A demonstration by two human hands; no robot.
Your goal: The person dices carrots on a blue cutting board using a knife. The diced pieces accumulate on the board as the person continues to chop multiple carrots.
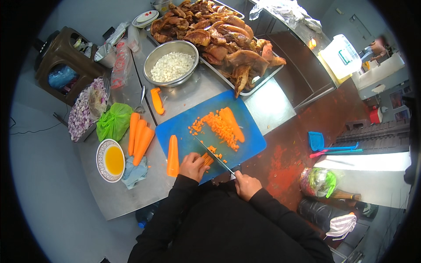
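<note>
My left hand (192,166) is closed on a small bundle of carrot sticks (208,159) at the near side of a blue cutting board (254,142). In my right hand (248,186) is the handle of a knife (226,166), its blade slanting away to the left across the board, beside the sticks. Diced carrot (222,131) lies in a heap beyond the blade, against a long carrot piece (231,124). Another peeled carrot (173,155) rests at the board's left edge.
Three carrots (139,138), a green plastic bag (115,122) and a bowl of orange liquid (113,160) stand left. Behind are a steel bowl of white diced pieces (172,65), an orange tool (157,101) and a tray of browned meat (228,48). Chopped purple onion (83,109) fills a far-left container.
</note>
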